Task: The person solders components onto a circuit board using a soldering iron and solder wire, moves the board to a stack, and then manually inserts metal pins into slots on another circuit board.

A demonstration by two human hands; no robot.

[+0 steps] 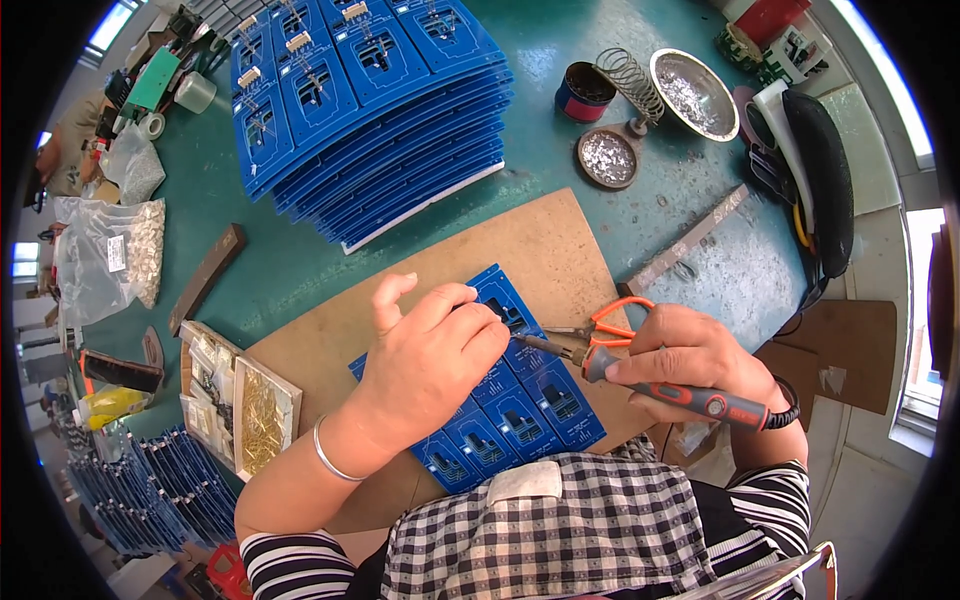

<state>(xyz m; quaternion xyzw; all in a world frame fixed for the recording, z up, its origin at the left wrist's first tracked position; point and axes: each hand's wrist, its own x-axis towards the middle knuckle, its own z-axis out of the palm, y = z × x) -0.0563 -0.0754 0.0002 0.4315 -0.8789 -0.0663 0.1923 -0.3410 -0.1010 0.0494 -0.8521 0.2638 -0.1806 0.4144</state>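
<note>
A grey and red soldering iron is gripped in my right hand, its tip pointing left over a blue circuit board. My left hand is over the board's left part, thumb side toward the iron's tip. Its fingers are bent and pressed together, except one raised finger; what they pinch, if anything, is hidden. Dark components sit in rows on the board, partly covered by my left hand. An orange-handled cutting tool lies beside my right hand's fingers, its blades reaching toward the board.
A tall stack of blue boards stands at the back. Behind right are a coiled iron stand, a small dish and a metal bowl. A parts box sits left of the brown mat. Metal bars flank the mat.
</note>
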